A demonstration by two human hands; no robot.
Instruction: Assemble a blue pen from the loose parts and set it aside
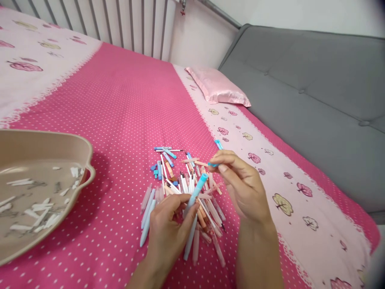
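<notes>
My left hand point(170, 224) is closed around a light blue pen barrel point(197, 190), tilted with its brighter blue end up. Between the thumb and fingers of my right hand point(245, 180) is a bright blue pen cap point(219, 144); its middle is hidden by the fingers. The two pieces are apart. Beneath both hands lies a loose pile of pen parts point(215, 208): clear pinkish barrels, white refills point(190, 182) and peach and blue pieces. Several pale blue pen barrels point(147, 224) rest just left of my left hand.
A beige basin point(87, 150) with a side handle stands at the left, holding small white pieces and what look like springs. Pink polka-dot bedding point(129, 96) covers the bed. Farther back are a pink pillow point(218, 86), a grey headboard point(300, 68) and a radiator point(120, 24).
</notes>
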